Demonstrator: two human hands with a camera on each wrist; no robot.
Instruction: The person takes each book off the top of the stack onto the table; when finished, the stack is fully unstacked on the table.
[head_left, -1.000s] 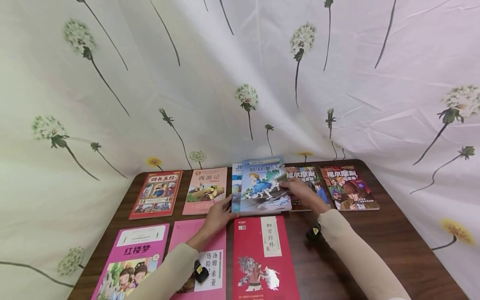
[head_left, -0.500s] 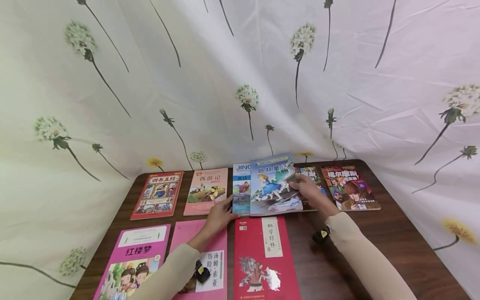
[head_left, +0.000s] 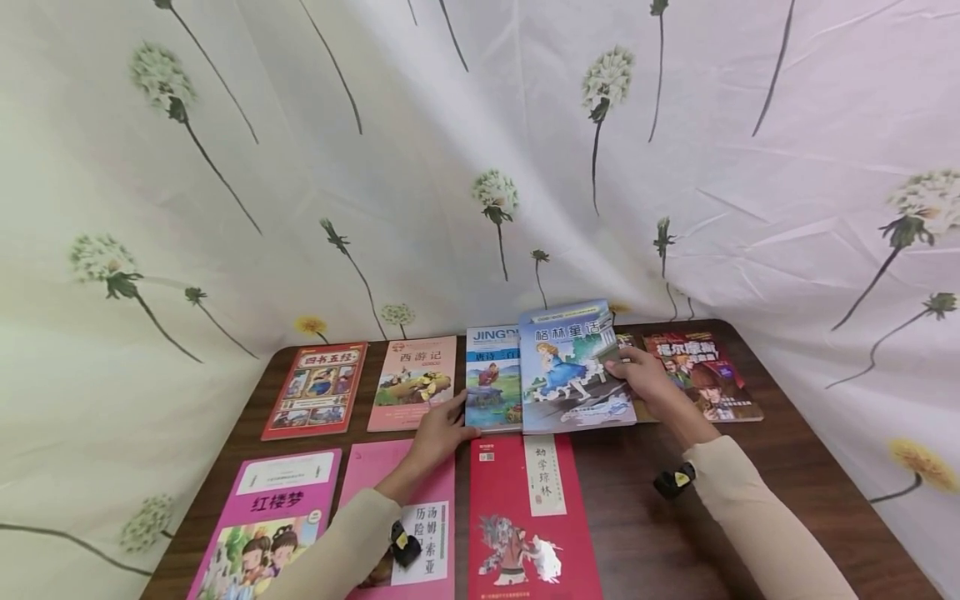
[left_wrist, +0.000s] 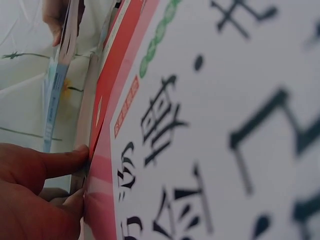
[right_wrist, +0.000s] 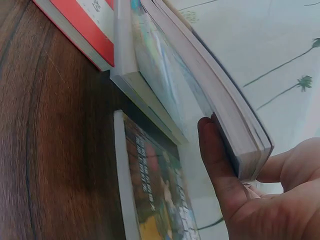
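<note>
My right hand (head_left: pixel 651 385) pinches the right edge of a blue fairy-tale book (head_left: pixel 573 375) with a girl in a blue dress on its cover. In the right wrist view, fingers (right_wrist: pixel 220 170) and thumb lie on either side of its thick page block (right_wrist: pixel 220 95), which is raised off the books beneath. Just left of it lies a blue-green poetry book (head_left: pixel 492 387), its right side partly covered. My left hand (head_left: pixel 438 433) touches this book's lower left corner. In the left wrist view, that hand's fingers (left_wrist: pixel 60 162) rest against the book edge.
Along the table's (head_left: pixel 652 525) back lie a red book (head_left: pixel 317 392), a peach book (head_left: pixel 412 383) and a detective book (head_left: pixel 705 379); another is mostly hidden. In front are a magenta book (head_left: pixel 262 521), a pink book (head_left: pixel 397 454) and a large red book (head_left: pixel 517 525). Flowered cloth (head_left: pixel 420 167) hangs behind.
My right hand has carried the blue fairy-tale book rightward and slightly up, uncovering more of the poetry book and hiding more of the detective book beside it. The left hand has stayed put.
</note>
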